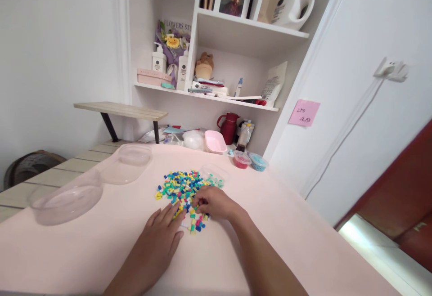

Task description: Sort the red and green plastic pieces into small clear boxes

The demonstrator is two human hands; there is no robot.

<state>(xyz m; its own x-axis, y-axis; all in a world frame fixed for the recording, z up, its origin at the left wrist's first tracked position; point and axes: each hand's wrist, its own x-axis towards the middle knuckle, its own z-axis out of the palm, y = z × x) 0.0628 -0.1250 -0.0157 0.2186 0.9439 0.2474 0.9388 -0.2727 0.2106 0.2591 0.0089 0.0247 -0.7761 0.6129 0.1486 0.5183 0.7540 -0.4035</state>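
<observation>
A loose pile of small plastic pieces (180, 183) in blue, yellow, green, white and pink lies on the pale pink tabletop (270, 242). My left hand (160, 233) rests flat at the pile's near left side, fingers stretched and its fingertips touching the nearest pieces. Over the right side of the pile, my right hand (216, 202) has its fingers curled together in a pinch. Whatever is between those fingertips is hidden. Just beyond the right hand sits a clear shallow container (224, 175) with several green pieces in it.
Clear empty tubs (67, 199) and a clear lidlike tray (135, 154) stand on the left. Lidded tubs of red pieces (241, 160) and blue pieces (258, 163) sit at the back right. Behind are a pink box (215, 142), a dark red jug (229, 128) and shelves (236, 102).
</observation>
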